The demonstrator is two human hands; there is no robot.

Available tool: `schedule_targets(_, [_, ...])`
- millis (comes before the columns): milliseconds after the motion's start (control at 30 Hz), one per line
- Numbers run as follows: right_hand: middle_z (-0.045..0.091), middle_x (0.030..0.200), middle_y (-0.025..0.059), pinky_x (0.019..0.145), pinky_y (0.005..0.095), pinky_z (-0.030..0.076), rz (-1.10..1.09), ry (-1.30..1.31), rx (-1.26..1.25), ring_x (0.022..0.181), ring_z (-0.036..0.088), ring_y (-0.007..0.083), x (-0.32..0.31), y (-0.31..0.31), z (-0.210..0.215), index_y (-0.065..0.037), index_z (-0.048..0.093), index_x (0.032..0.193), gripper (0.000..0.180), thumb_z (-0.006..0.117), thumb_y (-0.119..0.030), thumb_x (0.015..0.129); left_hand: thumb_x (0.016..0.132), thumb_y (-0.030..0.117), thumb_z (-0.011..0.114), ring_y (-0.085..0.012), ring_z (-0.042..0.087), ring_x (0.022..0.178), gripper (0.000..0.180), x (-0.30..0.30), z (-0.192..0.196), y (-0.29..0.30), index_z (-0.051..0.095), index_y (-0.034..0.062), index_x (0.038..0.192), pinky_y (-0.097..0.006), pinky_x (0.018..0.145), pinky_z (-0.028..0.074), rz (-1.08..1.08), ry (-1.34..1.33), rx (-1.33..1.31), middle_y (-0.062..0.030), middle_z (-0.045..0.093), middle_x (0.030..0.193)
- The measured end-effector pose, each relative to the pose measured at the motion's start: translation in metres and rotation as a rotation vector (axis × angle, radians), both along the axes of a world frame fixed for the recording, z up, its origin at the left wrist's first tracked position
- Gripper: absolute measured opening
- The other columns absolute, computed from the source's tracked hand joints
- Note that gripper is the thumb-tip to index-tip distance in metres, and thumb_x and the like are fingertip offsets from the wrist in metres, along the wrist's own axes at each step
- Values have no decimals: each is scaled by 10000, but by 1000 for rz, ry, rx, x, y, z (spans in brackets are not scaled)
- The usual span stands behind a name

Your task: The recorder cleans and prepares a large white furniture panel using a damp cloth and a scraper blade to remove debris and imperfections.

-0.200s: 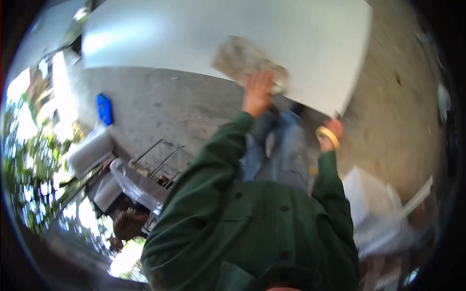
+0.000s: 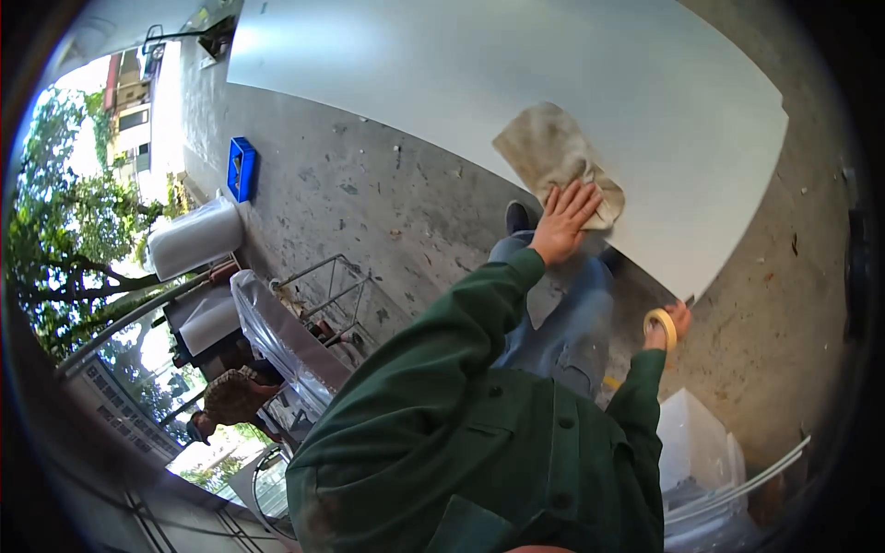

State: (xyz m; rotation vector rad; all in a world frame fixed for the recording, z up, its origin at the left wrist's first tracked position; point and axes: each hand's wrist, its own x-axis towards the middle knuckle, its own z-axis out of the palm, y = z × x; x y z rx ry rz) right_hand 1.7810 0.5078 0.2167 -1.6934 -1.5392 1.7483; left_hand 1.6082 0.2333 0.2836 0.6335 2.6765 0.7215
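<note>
My left hand (image 2: 566, 221) lies flat, fingers stretched out, on the near end of a stained beige cloth (image 2: 544, 143). That cloth rests on a large smooth white panel (image 2: 664, 157), along its near edge. At the panel's near right corner is my right hand (image 2: 679, 318), its fingers closed. A small dark thing shows at its fingertips, too small to name. Round the right wrist sits a roll of yellowish tape (image 2: 660, 329) like a bracelet.
On the grey concrete floor (image 2: 369, 207) to the left stands a blue bin (image 2: 241, 170). Wrapped rolls (image 2: 195, 238) and a metal-framed cart (image 2: 334, 290) stand at lower left, near another person (image 2: 235, 396). White plastic-wrapped material (image 2: 696, 442) is close on my right.
The view has swung, so the panel, cloth and both hands appear farther right and lower. My left hand stays on the cloth; the right stays at the corner.
</note>
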Motion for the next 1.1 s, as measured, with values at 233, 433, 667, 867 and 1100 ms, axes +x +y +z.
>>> schedule_targets(233, [484, 673, -4, 563, 267, 399, 20, -38, 113, 609, 451, 110, -38, -56, 13, -55, 568, 909, 206, 520, -252, 944, 774, 139, 554, -296, 243, 1393, 746, -72, 9, -134, 291, 185, 1470, -484, 1152, 93, 26, 79, -14, -61, 284, 1509])
schedule_targets(433, [477, 666, -16, 558, 245, 389, -64, -35, 101, 609, 446, 94, -119, -211, 25, -56, 565, 910, 211, 500, -250, 960, 762, 143, 571, -294, 233, 1400, 748, -177, 8, -331, 307, 181, 1460, -483, 1146, 112, 2, 126, -99, -67, 287, 1508])
schedule_targets(667, [516, 709, 12, 605, 268, 433, -44, -83, 201, 657, 484, 113, -182, -354, 18, -27, 569, 945, 208, 510, -227, 953, 816, 186, 584, -290, 191, 1416, 736, -240, 9, -492, 262, 169, 1478, -482, 1148, 98, 55, 160, -193, -68, 220, 1539])
schedule_targets(867, [583, 805, 21, 605, 282, 467, -195, 336, 102, 717, 534, 132, -179, -393, -6, -58, 609, 972, 107, 587, -128, 894, 790, 88, 515, -358, 153, 1421, 730, -273, -23, -553, 273, 145, 1476, -571, 1123, 34, -91, 156, -90, -124, 225, 1534])
schedule_targets(1100, [504, 637, 5, 544, 293, 402, -65, -115, 508, 589, 468, 95, -215, -477, -6, -17, 594, 790, 200, 537, -179, 893, 886, 216, 478, -336, 150, 1427, 664, -271, -28, -568, 223, 143, 1495, -524, 1126, 72, -296, 261, -113, -88, 205, 1550])
